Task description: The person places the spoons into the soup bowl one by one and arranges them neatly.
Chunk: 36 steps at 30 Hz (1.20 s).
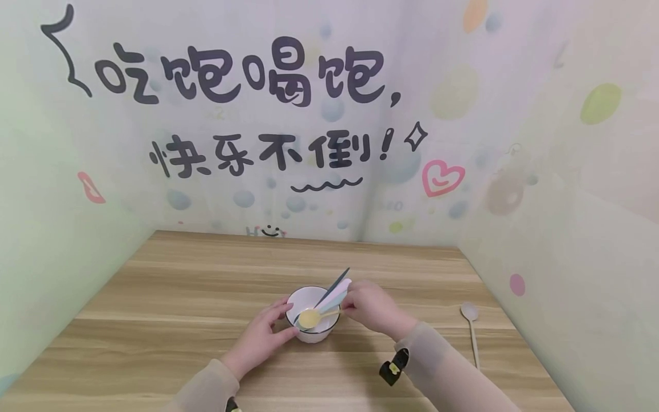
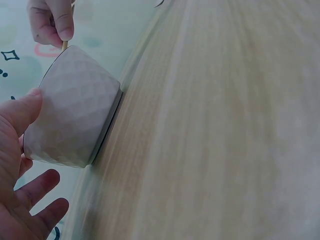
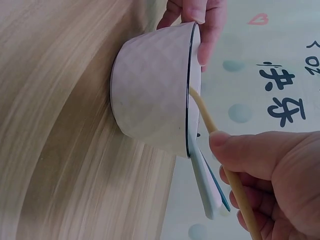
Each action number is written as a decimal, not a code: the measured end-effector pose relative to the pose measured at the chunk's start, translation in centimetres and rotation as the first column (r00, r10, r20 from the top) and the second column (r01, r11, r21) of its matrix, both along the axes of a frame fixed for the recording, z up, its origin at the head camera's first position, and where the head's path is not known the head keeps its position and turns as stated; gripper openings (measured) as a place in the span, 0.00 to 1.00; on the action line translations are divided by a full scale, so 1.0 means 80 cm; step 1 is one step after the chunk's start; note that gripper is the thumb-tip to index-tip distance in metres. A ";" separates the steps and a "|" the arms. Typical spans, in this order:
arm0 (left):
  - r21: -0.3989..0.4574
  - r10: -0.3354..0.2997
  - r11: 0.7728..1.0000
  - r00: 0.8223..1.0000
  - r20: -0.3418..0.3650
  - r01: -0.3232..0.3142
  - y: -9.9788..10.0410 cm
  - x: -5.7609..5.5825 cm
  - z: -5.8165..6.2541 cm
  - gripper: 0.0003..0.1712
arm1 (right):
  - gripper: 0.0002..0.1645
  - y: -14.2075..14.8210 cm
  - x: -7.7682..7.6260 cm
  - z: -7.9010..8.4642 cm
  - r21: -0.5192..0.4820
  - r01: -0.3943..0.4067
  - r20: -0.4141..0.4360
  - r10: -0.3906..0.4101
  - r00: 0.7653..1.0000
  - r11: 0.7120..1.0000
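A white bowl [image 1: 312, 337] with a dark rim and a faceted outside stands upright on the table. My left hand [image 1: 262, 333] grips it by its left side, some fingers over the rim and others spread loose in the left wrist view. Between thumb and fingers, my right hand [image 1: 376, 308] pinches the handle of a yellow spoon [image 1: 309, 318], whose head is within the bowl. Beside it in the bowl lean a dark blue handle [image 1: 334, 285], a pale pink handle [image 1: 336, 293] and a light green handle [image 3: 202, 187]; their lower ends are mostly hidden.
A greyish-beige spoon [image 1: 472, 329] lies on the wood-grain table [image 1: 206, 286] at the right, its handle end partly behind my right sleeve. Walls with printed writing and coloured spots border the table at the back and both sides.
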<state>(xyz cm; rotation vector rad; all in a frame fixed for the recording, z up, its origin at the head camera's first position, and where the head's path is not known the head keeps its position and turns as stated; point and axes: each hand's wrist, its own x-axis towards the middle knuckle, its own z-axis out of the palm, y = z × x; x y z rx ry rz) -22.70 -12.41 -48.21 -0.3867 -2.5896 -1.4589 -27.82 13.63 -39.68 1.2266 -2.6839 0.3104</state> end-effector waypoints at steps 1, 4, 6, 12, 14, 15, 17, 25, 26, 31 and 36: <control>0.003 0.000 1.000 1.000 0.003 0.000 0.000 0.000 0.000 0.33 | 0.03 -0.001 0.000 0.000 0.005 -0.001 -0.002 0.001 1.000 1.000; 0.007 -0.004 1.000 1.000 0.000 0.004 0.000 0.000 0.000 0.33 | 0.02 -0.003 0.000 0.001 0.017 -0.010 -0.011 0.011 1.000 1.000; 0.009 -0.005 1.000 1.000 -0.002 0.005 0.000 0.000 0.000 0.33 | 0.03 -0.005 0.000 0.001 0.026 -0.016 -0.022 0.016 1.000 1.000; 0.008 -0.003 1.000 1.000 -0.007 0.003 0.000 0.001 0.001 0.32 | 0.03 -0.007 -0.002 -0.002 0.037 -0.024 -0.074 0.027 0.997 0.999; 0.009 -0.003 1.000 1.000 -0.004 0.003 0.000 0.001 0.002 0.32 | 0.04 -0.008 -0.003 -0.003 0.037 -0.023 -0.092 0.027 0.995 0.999; 0.009 -0.003 1.000 1.000 -0.002 0.003 0.000 0.001 0.002 0.32 | 0.04 -0.008 -0.004 -0.004 0.037 -0.022 -0.098 0.026 0.995 0.999; 0.013 -0.003 1.000 1.000 0.001 0.003 0.000 0.001 0.002 0.32 | 0.03 -0.009 -0.005 -0.005 0.040 -0.019 -0.109 0.023 0.994 0.999; 0.010 -0.002 1.000 1.000 0.004 0.002 0.000 0.001 0.002 0.32 | 0.03 -0.012 -0.005 -0.010 0.053 0.020 -0.094 -0.015 0.995 0.998; 0.010 -0.002 1.000 1.000 0.004 0.002 0.000 0.001 0.002 0.32 | 0.03 -0.012 -0.005 -0.011 0.057 0.026 -0.100 -0.020 0.995 0.998; 0.008 -0.006 1.000 1.000 -0.002 0.006 0.000 0.001 0.001 0.32 | 0.03 -0.012 -0.006 -0.015 0.067 0.043 -0.122 -0.034 0.992 0.997; 0.008 0.003 1.000 1.000 0.000 -0.003 0.000 0.000 0.000 0.32 | 0.03 -0.012 -0.006 -0.015 0.075 0.052 -0.137 -0.041 0.990 0.996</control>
